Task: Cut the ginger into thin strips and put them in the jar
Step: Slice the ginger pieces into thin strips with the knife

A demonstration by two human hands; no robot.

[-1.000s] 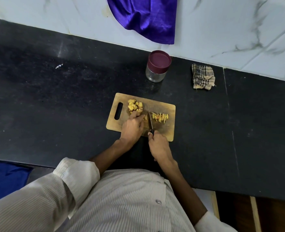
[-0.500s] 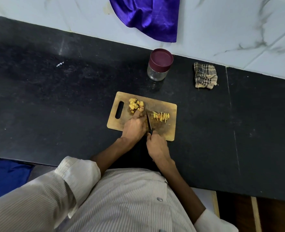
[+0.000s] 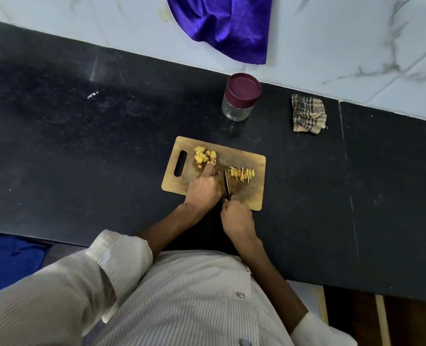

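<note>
From the head view, looking down over the striped shirt (image 3: pixel 194 303), everything gathered around the wooden cutting board (image 3: pixel 246 196), which lay flat on the black counter (image 3: pixel 82 151).

On the board's far left part, just beside its handle slot, sat a heap of ginger chunks (image 3: pixel 205 156). The left hand (image 3: pixel 203 189) lay palm-down on the board, fingers curled forward, their tips pressing at the near edge of that heap; whatever piece they steadied was hidden under them. Close against its right side stood the knife (image 3: pixel 226 184), blade pointing away from the person and down at the board. The right hand (image 3: pixel 236 216) was wrapped round the knife's handle at the board's near edge, fingers closed tight. Just right of the blade, on the board's right half, lay a small scatter of thin ginger strips (image 3: pixel 241 174).

Beyond the board's far edge, apart from it, stood the glass jar (image 3: pixel 239 101), upright, its maroon lid on. Further right of the board's far corner a folded checked cloth (image 3: pixel 308 113) lay on the counter. A purple cloth (image 3: pixel 224 23) hung down the marbled wall (image 3: pixel 356 46) beyond the jar.
</note>
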